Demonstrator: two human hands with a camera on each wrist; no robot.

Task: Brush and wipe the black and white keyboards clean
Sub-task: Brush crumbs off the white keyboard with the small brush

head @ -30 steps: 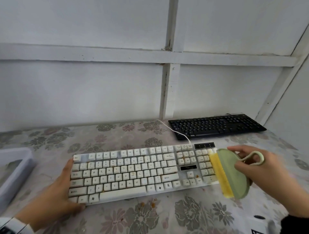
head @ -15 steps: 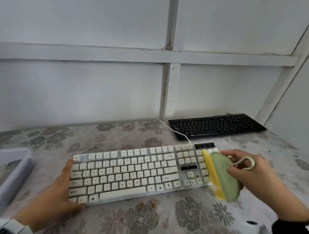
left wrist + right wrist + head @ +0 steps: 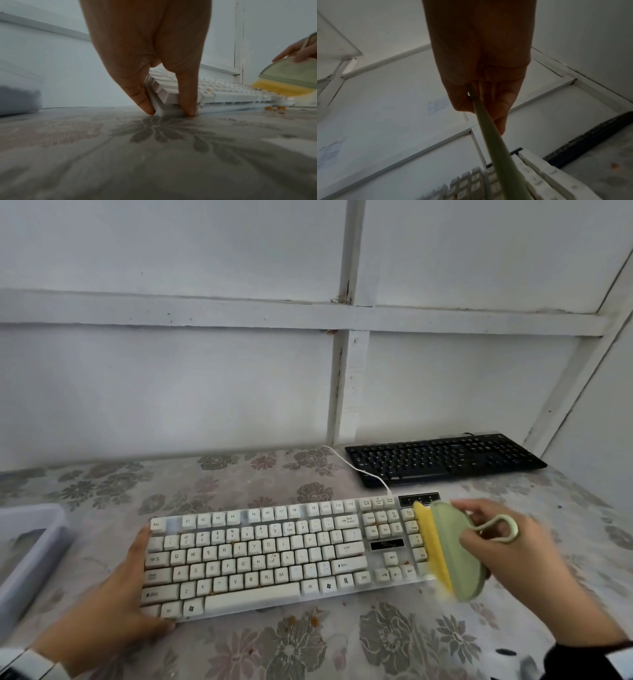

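Note:
The white keyboard lies across the flowered table, with orange crumbs between its keys. My left hand clasps its left end, a finger and the thumb pinching the near corner. My right hand grips a green oval brush with yellow bristles and a loop handle. The bristles rest on the number pad at the keyboard's right end. Seen from the right wrist, the brush runs edge-on down to the keys. The black keyboard lies at the back right, untouched.
A grey-blue plastic bin stands at the left table edge. The white cable runs from the white keyboard past the black one. Orange crumbs lie on the cloth before the keyboard. White panelled walls close the back and right.
My right hand has carried the brush leftwards, from beyond the keyboard's right end onto the number pad. My left hand and both keyboards have stayed put.

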